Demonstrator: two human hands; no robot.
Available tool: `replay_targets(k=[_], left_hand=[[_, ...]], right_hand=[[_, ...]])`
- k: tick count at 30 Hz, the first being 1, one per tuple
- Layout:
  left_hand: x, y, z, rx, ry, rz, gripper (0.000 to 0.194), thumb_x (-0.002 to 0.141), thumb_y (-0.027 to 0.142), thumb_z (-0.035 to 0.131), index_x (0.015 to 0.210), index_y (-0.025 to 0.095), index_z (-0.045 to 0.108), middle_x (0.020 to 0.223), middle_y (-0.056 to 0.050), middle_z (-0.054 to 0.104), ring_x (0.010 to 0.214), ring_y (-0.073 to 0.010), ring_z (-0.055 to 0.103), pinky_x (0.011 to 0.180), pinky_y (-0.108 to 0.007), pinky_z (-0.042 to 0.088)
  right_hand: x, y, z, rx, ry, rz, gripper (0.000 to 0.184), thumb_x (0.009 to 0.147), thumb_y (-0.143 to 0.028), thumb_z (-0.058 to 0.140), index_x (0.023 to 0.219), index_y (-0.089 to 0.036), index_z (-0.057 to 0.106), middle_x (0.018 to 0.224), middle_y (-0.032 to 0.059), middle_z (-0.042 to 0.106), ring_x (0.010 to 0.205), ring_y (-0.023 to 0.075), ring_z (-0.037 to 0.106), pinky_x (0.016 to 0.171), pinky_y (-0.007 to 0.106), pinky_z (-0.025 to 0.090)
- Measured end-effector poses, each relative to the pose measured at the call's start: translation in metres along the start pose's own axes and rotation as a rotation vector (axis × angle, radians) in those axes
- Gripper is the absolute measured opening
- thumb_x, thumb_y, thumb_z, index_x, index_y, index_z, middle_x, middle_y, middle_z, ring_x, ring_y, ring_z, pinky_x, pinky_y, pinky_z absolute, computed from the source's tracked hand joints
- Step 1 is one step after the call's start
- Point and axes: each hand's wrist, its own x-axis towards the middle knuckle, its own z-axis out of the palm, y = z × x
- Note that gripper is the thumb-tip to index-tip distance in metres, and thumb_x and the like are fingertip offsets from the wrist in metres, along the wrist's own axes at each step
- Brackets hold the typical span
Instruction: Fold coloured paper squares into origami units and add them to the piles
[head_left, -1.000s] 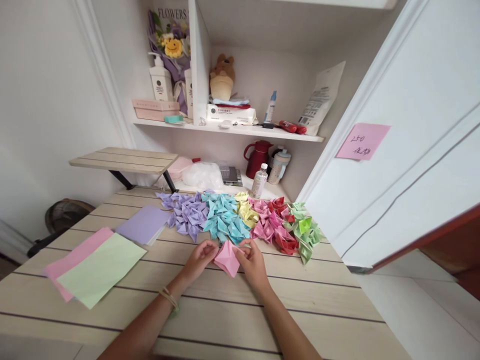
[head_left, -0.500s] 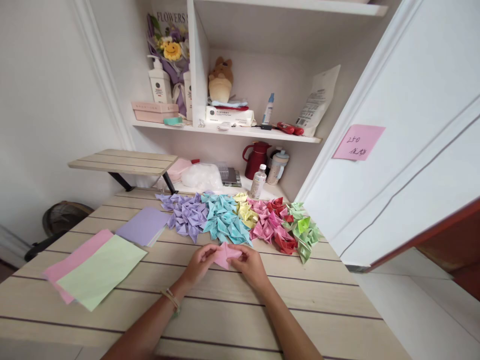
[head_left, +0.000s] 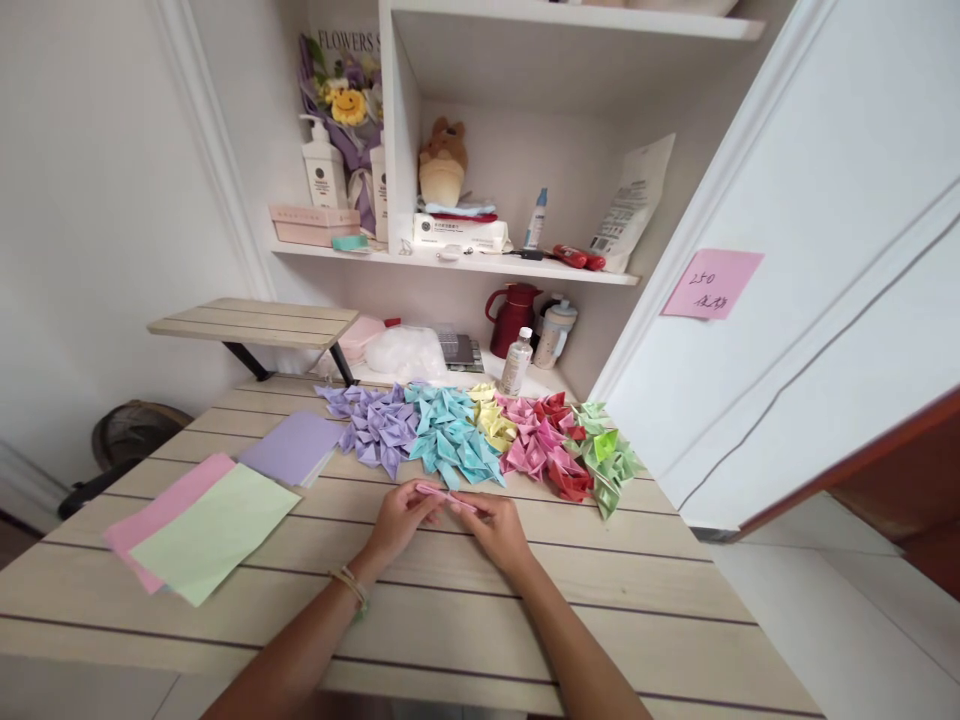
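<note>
Between both hands is a small folded pink paper (head_left: 445, 494), seen nearly edge-on. My left hand (head_left: 401, 522) pinches its left end, and my right hand (head_left: 491, 527) pinches its right end. Just beyond my hands lie heaps of folded paper pieces: purple ones (head_left: 379, 428), blue ones (head_left: 454, 440), yellow ones (head_left: 493, 420), pink ones (head_left: 531, 440), red ones (head_left: 568, 480) and green ones (head_left: 613, 465). Over to the left are flat sheets, a green sheet (head_left: 217, 530) on top of a pink sheet (head_left: 169, 510), with a purple paper stack (head_left: 289, 447) behind them.
A small raised wooden shelf (head_left: 255, 322) on black legs stands at the table's back left. Behind the heaps are a clear bottle (head_left: 516, 362), a red jug (head_left: 513, 318) and a plastic bag (head_left: 405, 353). A pink note (head_left: 712, 284) is stuck on the right wall.
The pink paper has turned from showing its broad pointed face to a thin edge. Both hands keep hold of it in about the same place. The camera view has shifted slightly.
</note>
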Motion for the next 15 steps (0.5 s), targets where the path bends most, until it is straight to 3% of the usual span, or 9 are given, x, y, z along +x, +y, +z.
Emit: replay_targets(k=[5,9,15], left_hand=[[-0.002,0.006,0.002,0.028,-0.005,0.053,0.03,0.077,0.039,0.059,0.094,0.015,0.062,0.096,-0.009,0.069,0.089,-0.0227,0.064,0.076,-0.033,0.051],[-0.004,0.011,0.004,0.101,-0.001,0.097,0.029,0.075,0.033,0.062,0.099,0.017,0.064,0.101,-0.008,0.067,0.095,-0.0236,0.06,0.085,-0.035,0.046],[-0.01,0.014,0.007,0.262,-0.041,0.206,0.03,0.077,0.021,0.056,0.106,0.022,0.064,0.102,-0.008,0.063,0.095,-0.0226,0.057,0.083,-0.034,0.046]], right_hand=[[-0.001,0.003,0.004,-0.054,0.016,0.021,0.036,0.079,-0.041,0.058,0.109,-0.023,0.066,0.095,0.0074,0.072,0.073,0.023,0.065,0.065,0.031,0.049],[-0.002,0.009,0.004,-0.148,0.049,0.061,0.035,0.081,-0.042,0.054,0.108,-0.023,0.067,0.079,0.0064,0.073,0.061,0.0209,0.063,0.06,0.03,0.047],[-0.002,0.006,0.002,-0.256,0.086,-0.013,0.028,0.087,-0.034,0.045,0.099,-0.024,0.069,0.098,0.0082,0.069,0.087,0.0229,0.063,0.077,0.031,0.045]])
